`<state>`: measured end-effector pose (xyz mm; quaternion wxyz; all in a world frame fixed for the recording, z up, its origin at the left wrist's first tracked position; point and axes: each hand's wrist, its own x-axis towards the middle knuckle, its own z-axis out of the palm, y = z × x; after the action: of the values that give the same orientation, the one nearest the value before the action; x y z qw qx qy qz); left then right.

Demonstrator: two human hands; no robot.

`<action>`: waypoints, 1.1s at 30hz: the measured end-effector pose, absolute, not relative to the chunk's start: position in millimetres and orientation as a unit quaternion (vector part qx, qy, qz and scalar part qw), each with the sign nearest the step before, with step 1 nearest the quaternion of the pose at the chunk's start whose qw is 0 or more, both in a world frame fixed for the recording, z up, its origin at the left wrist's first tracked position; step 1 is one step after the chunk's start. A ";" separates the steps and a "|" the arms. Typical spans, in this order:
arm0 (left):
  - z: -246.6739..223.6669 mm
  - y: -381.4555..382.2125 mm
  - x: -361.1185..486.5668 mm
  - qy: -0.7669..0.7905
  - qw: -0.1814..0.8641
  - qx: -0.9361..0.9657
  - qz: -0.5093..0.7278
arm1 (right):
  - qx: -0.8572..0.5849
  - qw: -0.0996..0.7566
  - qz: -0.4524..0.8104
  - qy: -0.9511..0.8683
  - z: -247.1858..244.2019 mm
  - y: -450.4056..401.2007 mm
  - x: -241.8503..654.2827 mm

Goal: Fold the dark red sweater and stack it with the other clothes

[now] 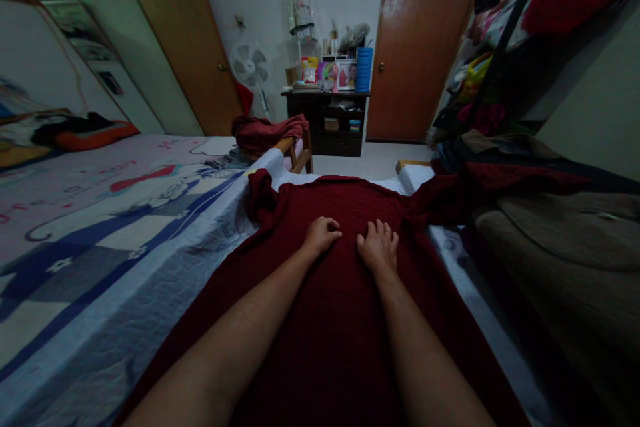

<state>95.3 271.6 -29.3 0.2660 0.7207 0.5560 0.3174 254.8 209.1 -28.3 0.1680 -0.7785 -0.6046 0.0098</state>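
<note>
A dark red long-sleeved garment (pixel 320 320) lies spread out on a surface covered with a pale blue-white sheet (pixel 450 250). Its collar end is at the far edge. One sleeve is bunched at the left, and the other stretches right over a clothes pile. My left hand (pixel 323 235) rests on the upper part of the garment, fingers curved and a little apart from the thumb, with nothing seen in them. Beside it to the right, my right hand (pixel 379 245) lies palm down on the same cloth, its fingers spread.
A patterned blanket (pixel 150 213) covers the bed at left. Folded brown and dark clothes (pixel 565 233) are heaped at right. A reddish cloth (pixel 265 133) hangs over a wooden chair (pixel 303 161). Beyond stand a white fan (pixel 250 65) and a dark cabinet (pixel 320 140).
</note>
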 end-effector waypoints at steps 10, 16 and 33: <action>-25.4 282.2 101.4 0.611 0.283 0.644 0.363 | -0.778 0.175 0.008 -0.604 -28.2 208.4 255.1; -24.8 294.6 83.0 0.645 0.300 0.583 0.393 | -0.777 0.175 0.015 -0.604 -26.5 208.0 254.8; 51.4 363.6 22.6 0.688 0.073 0.686 0.227 | -0.779 0.176 0.014 -0.602 -26.4 209.4 254.7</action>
<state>22.6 363.6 51.4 0.0727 0.6856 0.6879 0.2269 254.7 209.4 -26.4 0.1756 -0.7785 -0.6024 0.0137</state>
